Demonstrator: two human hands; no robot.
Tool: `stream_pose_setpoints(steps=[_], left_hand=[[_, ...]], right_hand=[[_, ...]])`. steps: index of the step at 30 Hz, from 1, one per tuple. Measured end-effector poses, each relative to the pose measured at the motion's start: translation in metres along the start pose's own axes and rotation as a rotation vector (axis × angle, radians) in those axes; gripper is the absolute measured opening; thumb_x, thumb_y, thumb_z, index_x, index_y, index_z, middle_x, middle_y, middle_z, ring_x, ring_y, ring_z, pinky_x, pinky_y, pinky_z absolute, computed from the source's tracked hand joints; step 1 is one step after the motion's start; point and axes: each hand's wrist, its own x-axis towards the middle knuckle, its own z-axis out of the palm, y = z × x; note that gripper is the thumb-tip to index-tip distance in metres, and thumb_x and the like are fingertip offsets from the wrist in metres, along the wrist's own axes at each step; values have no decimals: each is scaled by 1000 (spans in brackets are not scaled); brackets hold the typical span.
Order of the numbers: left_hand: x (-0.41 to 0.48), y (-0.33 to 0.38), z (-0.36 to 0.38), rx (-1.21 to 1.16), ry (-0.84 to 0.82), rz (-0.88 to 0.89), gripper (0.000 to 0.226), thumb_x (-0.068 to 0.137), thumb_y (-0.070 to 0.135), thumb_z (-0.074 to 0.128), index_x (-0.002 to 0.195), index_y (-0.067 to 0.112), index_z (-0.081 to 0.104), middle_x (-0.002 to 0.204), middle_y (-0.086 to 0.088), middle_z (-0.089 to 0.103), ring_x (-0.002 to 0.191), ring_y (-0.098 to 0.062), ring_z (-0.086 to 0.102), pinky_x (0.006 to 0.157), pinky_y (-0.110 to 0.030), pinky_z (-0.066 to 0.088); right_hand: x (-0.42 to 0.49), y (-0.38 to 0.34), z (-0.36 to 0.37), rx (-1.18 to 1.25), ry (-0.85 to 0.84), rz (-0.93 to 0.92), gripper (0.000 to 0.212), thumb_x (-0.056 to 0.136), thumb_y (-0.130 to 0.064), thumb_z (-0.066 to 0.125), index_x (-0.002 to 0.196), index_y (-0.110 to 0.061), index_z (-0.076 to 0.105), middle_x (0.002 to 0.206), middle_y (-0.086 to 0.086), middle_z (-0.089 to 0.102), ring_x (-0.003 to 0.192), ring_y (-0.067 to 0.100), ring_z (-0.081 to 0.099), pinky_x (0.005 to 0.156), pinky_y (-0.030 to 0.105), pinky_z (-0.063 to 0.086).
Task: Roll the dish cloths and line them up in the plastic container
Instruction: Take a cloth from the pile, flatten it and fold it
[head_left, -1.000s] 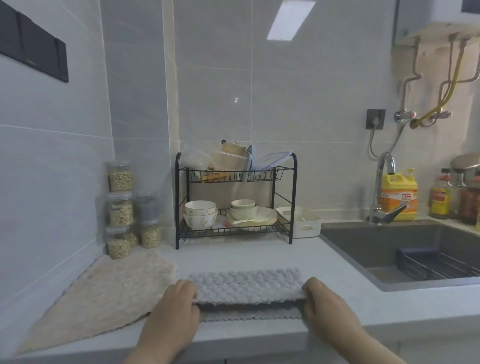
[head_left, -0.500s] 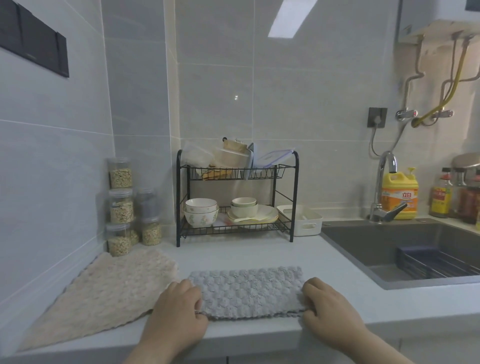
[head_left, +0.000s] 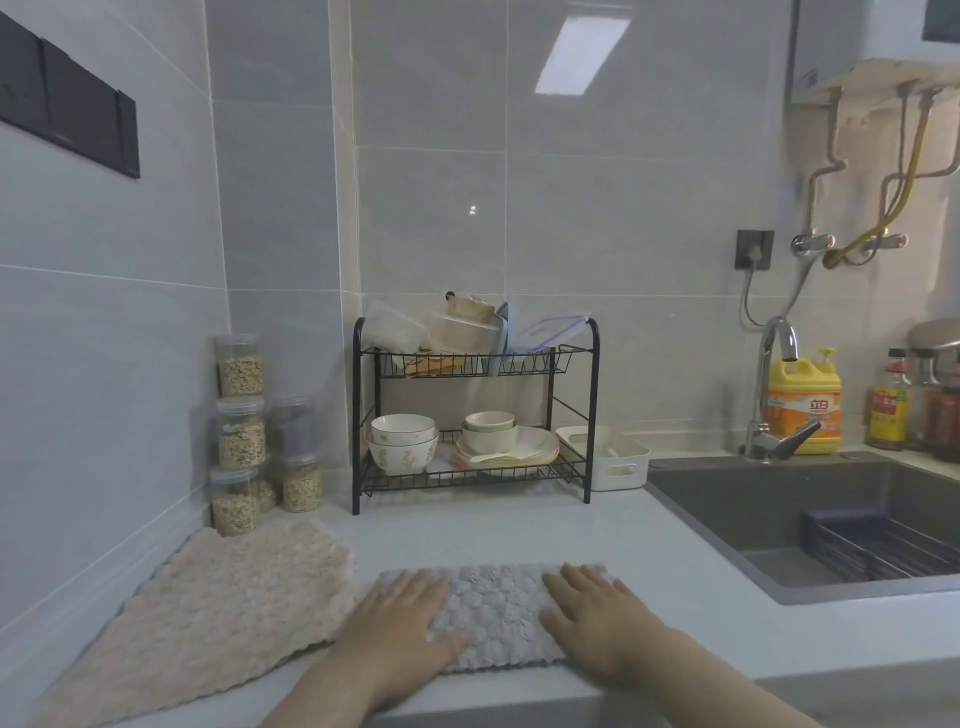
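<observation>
Change from half a second ago: both hands were pinching the ends of the folded grey bobbled dish cloth; now they lie flat on top of it. Left hand has its fingers straight and slightly spread, pressing the cloth's left end. Right hand does the same on the right end. A second ago a lower layer stuck out at the near edge; now the edges line up. The cloth is not rolled and sits on the pale worktop, in front of the black two-tier wire rack, near the worktop's front edge.

Left of the rack, against the wall: stacked clear plastic jars part-filled with pale grain; one smaller jar looks dark inside. In front and left of the rack, a beige fluffy dish cloth lies flat, just beside the grey one.

Rack top tier: clear plastic boxes and lids, piled at angles. Lower tier: two white floral bowls nested on the left, and pale green bowls nested on a stack of plates on the right.

Touching the rack's right leg: a white plastic container with cut-out handles; its contents are unclear, with no cloth seen in it. Right of the rack: a dark sink holding a dark wire basket, and a yellow detergent bottle behind the tap.
</observation>
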Motion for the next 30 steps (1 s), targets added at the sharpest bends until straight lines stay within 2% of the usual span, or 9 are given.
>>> stream_pose_setpoints(steps=[5,8,11,14,16,20,23,26,30], left_hand=[[9,-5,3,47,-80,-71,97,75,86,19,152,32,-8,159,6,-15,147,-14,-13,120,-39,-5],[11,-5,3,44,-88,-103,104,70,90,19,151,32,-9,159,6,-15,147,-14,-13,120,-39,-5],[9,-3,2,22,-78,-112,106,68,90,21,152,33,-8,160,6,-14,147,-14,-12,119,-40,-5],[7,-1,0,34,-103,-120,106,69,90,22,152,32,-8,160,5,-13,147,-14,-13,119,-43,-7],[11,3,-6,86,-110,-114,102,73,87,22,152,30,-5,160,3,-14,147,-16,-14,118,-46,-10],[30,28,-20,87,-61,36,76,92,66,25,154,26,6,160,1,-11,147,-17,-12,120,-40,-5],[41,42,-10,16,-138,130,83,87,71,32,153,30,2,161,4,-7,148,-15,-7,120,-38,-1],[50,40,1,47,-135,118,95,78,82,30,152,33,-3,161,8,-7,147,-12,-8,120,-38,-2],[47,41,0,65,-153,122,107,71,89,32,152,31,-6,161,7,-10,147,-13,-10,120,-38,-4]], right_hand=[[10,14,7,113,-54,87,118,53,-87,-11,151,-30,21,160,-3,14,148,21,8,120,44,6],[16,16,6,135,-48,103,69,92,-67,22,152,-31,18,160,-5,12,148,18,8,120,42,7],[12,20,1,352,72,210,56,95,-52,39,144,-24,37,151,-5,32,141,18,27,116,34,21],[9,23,2,417,196,348,32,96,-43,42,105,-17,60,120,7,55,120,26,48,99,33,37],[12,21,4,344,163,401,28,91,-44,38,78,-22,49,96,6,53,110,27,52,89,32,39],[12,18,2,325,194,392,23,90,-44,40,96,-22,44,110,4,56,110,25,50,89,33,37],[10,21,-1,459,256,393,41,90,-32,46,130,-23,42,118,4,58,112,26,51,89,33,39],[7,25,-3,728,300,401,60,89,-15,46,145,-24,30,95,-5,57,90,19,55,74,30,41],[3,27,-7,837,331,395,54,92,-10,44,143,-23,33,87,-7,54,78,11,54,68,27,39]])
